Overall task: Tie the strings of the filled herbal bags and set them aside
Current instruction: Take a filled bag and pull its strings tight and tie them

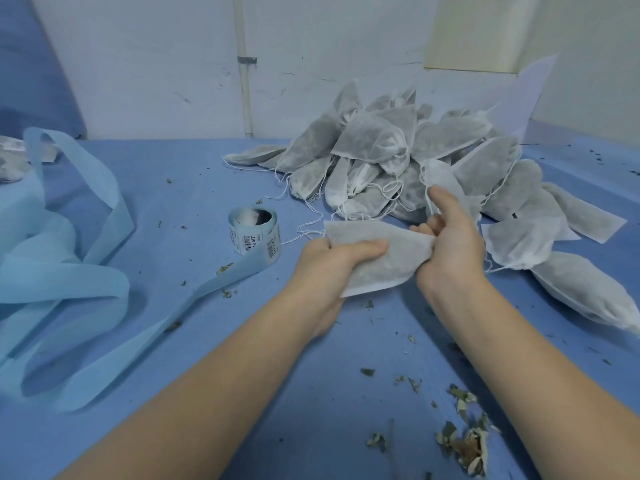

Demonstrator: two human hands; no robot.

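A filled white herbal bag [377, 258] lies across both my hands just above the blue table [311, 393]. My left hand [332, 265] grips its left part, fingers curled over the top. My right hand [450, 247] pinches the bag's right end, with the thumb raised toward the pile. Thin white strings [304, 233] trail from the bag's left end onto the table. Behind my hands sits a large pile of filled herbal bags [408, 157] with loose strings.
A roll of barcode labels [254, 233] stands left of my hands, its blue backing strip [69, 271] looping over the left side of the table. Dried herb scraps [464, 445] litter the near right. More bags [585, 289] lie at the right. A white wall stands behind.
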